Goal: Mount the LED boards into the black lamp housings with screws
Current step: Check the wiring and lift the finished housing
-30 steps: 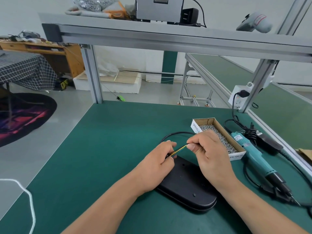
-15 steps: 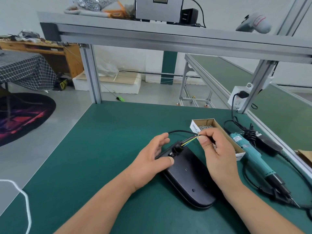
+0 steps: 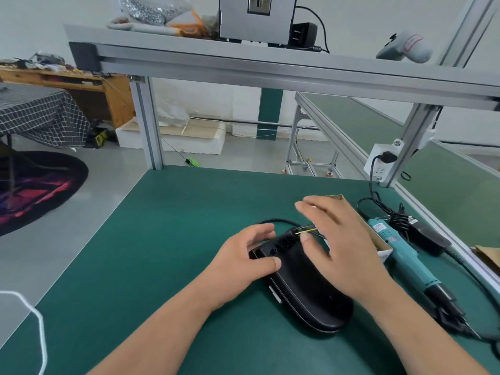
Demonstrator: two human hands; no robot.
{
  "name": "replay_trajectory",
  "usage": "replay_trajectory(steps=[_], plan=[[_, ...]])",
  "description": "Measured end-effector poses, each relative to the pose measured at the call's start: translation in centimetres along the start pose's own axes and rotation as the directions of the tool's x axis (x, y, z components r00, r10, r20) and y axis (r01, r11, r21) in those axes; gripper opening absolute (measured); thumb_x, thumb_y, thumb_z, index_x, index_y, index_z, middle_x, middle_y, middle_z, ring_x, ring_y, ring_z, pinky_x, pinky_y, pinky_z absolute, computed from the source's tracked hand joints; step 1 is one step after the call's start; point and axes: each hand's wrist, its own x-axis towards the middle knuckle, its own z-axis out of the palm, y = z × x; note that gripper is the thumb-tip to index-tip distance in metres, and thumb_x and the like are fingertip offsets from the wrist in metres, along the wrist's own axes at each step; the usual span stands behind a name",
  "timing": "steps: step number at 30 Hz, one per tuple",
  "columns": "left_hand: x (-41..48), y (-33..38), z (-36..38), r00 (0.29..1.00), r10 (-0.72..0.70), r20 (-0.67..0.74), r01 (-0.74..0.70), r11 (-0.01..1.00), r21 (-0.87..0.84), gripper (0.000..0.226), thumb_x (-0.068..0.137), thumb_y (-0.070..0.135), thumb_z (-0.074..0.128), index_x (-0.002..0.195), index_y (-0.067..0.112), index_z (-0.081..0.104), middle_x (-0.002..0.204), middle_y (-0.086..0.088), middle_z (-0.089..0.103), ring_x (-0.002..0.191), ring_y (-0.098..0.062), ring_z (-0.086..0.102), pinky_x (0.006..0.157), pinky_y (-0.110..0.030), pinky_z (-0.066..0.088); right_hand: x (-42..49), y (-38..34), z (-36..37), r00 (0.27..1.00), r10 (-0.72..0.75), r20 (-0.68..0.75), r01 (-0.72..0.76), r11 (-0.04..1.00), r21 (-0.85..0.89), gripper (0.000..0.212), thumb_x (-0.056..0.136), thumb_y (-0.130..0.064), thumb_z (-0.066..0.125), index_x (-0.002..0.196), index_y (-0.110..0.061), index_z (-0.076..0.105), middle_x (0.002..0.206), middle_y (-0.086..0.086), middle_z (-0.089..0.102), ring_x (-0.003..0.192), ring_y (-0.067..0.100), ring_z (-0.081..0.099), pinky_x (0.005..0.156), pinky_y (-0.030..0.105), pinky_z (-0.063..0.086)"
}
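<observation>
A black oval lamp housing [image 3: 305, 290] lies back-up on the green bench mat, its cable end pointing away from me. A black cable [image 3: 273, 221] loops out of that end, with yellow-green wires [image 3: 305, 231] showing at the gland. My left hand [image 3: 243, 259] rests on the housing's far left edge, thumb pressed on its top, fingers spread. My right hand [image 3: 335, 239] hovers open and blurred above the housing's far end and the wires, fingers apart, holding nothing. No LED board is visible.
A cardboard box of screws [image 3: 359, 220] sits right of my right hand, mostly covered by it. A teal electric screwdriver [image 3: 400, 255] with its black cord lies along the right edge. An aluminium frame post [image 3: 147, 123] and a shelf cross the far side.
My right hand let go of the yellow-green wires and opened, lifting above them. My left hand slid from the wire onto the housing's edge. The housing turned slightly.
</observation>
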Motion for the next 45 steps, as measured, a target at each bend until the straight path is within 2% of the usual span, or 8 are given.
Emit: replay_trajectory(steps=[5, 12, 18, 24, 29, 33, 42, 45], plan=[[0.5, -0.3, 0.0, 0.995, -0.097, -0.014, 0.089, 0.953, -0.290, 0.080, 0.070, 0.020, 0.087, 0.145, 0.017, 0.059, 0.139, 0.004, 0.069, 0.127, -0.009, 0.066, 0.107, -0.037, 0.056, -0.4, 0.4, 0.6, 0.968, 0.076, 0.239, -0.071, 0.997, -0.032, 0.037, 0.098, -0.019, 0.074, 0.134, -0.022, 0.070, 0.114, -0.006, 0.068, 0.107, 0.021, 0.062, 0.093, 0.039, 0.051], [0.8, -0.7, 0.6, 0.984, -0.084, 0.159, 0.170, 0.732, -0.660, 0.041, 0.080, 0.002, 0.083, 0.120, -0.004, 0.074, 0.113, -0.020, 0.075, 0.100, -0.027, 0.073, 0.094, -0.031, 0.060, -0.2, 1.0, 0.5, 0.904, 0.309, 0.295, -0.369, 0.912, 0.179, 0.034, 0.098, -0.017, 0.074, 0.130, -0.029, 0.074, 0.114, -0.025, 0.066, 0.113, -0.010, 0.054, 0.092, 0.002, 0.033], [0.8, -0.8, 0.9, 0.978, -0.084, 0.189, 0.194, 0.690, -0.698, 0.053, 0.091, 0.015, 0.081, 0.139, 0.002, 0.064, 0.125, -0.017, 0.073, 0.117, -0.027, 0.070, 0.101, -0.033, 0.058, -0.2, 1.3, 0.5, 0.870, 0.389, 0.302, -0.464, 0.852, 0.241, 0.027, 0.102, -0.019, 0.068, 0.126, -0.030, 0.075, 0.122, -0.023, 0.069, 0.117, -0.011, 0.056, 0.104, 0.013, 0.040], [0.7, -0.3, 1.7, 0.978, -0.071, 0.198, 0.193, 0.675, -0.712, 0.054, 0.109, 0.041, 0.052, 0.139, -0.002, 0.063, 0.144, -0.020, 0.066, 0.136, -0.032, 0.062, 0.114, -0.042, 0.051, -0.1, 0.7, 1.1, 0.852, 0.448, 0.271, -0.517, 0.801, 0.301, 0.028, 0.102, -0.016, 0.068, 0.126, -0.028, 0.076, 0.125, -0.021, 0.071, 0.121, 0.001, 0.062, 0.110, 0.026, 0.044], [0.7, -0.2, 2.0, 0.970, -0.024, 0.242, 0.198, 0.657, -0.727, 0.040, 0.102, 0.025, 0.069, 0.135, 0.004, 0.068, 0.143, -0.021, 0.066, 0.134, -0.034, 0.064, 0.109, -0.042, 0.054, 0.0, 0.3, 1.5, 0.877, 0.430, 0.216, -0.479, 0.819, 0.316, 0.024, 0.100, -0.021, 0.071, 0.123, -0.027, 0.076, 0.120, -0.018, 0.068, 0.117, -0.005, 0.059, 0.105, 0.017, 0.042], [0.7, 0.1, 2.1, 0.974, -0.075, 0.212, 0.215, 0.582, -0.784, 0.054, 0.097, 0.025, 0.070, 0.149, 0.025, 0.055, 0.142, -0.011, 0.069, 0.131, -0.029, 0.067, 0.108, -0.046, 0.055, -0.1, 0.6, 1.3, 0.844, 0.493, 0.212, -0.536, 0.760, 0.368, 0.021, 0.097, -0.025, 0.074, 0.117, -0.032, 0.078, 0.115, -0.022, 0.072, 0.112, 0.000, 0.066, 0.104, 0.029, 0.050], [0.4, 0.6, 2.4, 0.987, -0.052, 0.150, 0.145, 0.683, -0.715, 0.057, 0.097, 0.039, 0.065, 0.151, 0.042, 0.047, 0.143, -0.003, 0.069, 0.132, -0.025, 0.066, 0.114, -0.052, 0.048, 0.0, 0.8, 1.1, 0.823, 0.514, 0.243, -0.567, 0.716, 0.408, 0.021, 0.096, -0.018, 0.076, 0.111, -0.032, 0.080, 0.114, -0.017, 0.073, 0.109, 0.009, 0.071, 0.105, 0.045, 0.053], [0.2, 0.7, 2.5, 0.987, -0.027, 0.158, 0.128, 0.731, -0.670, 0.058, 0.100, 0.044, 0.066, 0.153, 0.047, 0.042, 0.146, 0.000, 0.067, 0.134, -0.023, 0.065, 0.114, -0.050, 0.048, 0.2, 0.9, 0.9, 0.802, 0.535, 0.264, -0.588, 0.634, 0.502, 0.024, 0.097, -0.011, 0.074, 0.111, -0.029, 0.081, 0.108, -0.012, 0.077, 0.092, 0.016, 0.078, 0.097, 0.048, 0.059]])
